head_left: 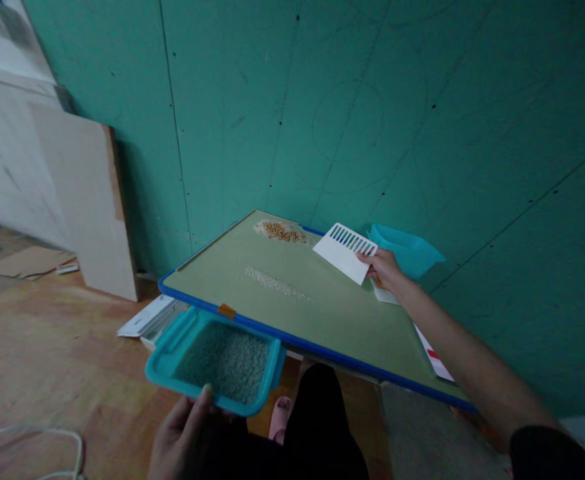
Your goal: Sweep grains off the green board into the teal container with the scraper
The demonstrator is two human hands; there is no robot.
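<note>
At the far left a pale panel (85, 180) leans against the green wall (232, 93), and a white cable (70, 433) loops on the floor (27, 373). Next comes the teal tub (170, 347), part-filled with pale grains (235, 363), just below the blue-edged near side of the surface (352, 327). The left hand (180, 427) grips its near rim, thumb on top. With only that one side visibly held, the tub could tip and spill if the wrist rolls or the rim knocks the edging; whether the two touch, I cannot tell. A piece of orange tape (226, 311) sits on that edging.

Further right, a thin strip of white grains (277, 285) lies mid-surface, well apart from a heap of brown beans (282, 232) near the back. A careless sweep could mix them, or scatter grains past the tub onto the floor.

The white slotted scraper (340, 257) is tilted above the surface, its lower right corner pinched in the right hand (385, 267); held at one corner, it could twist under pressure. Behind that hand stands a blue bag (407, 250), which a backward elbow or wrist movement could knock over
</note>
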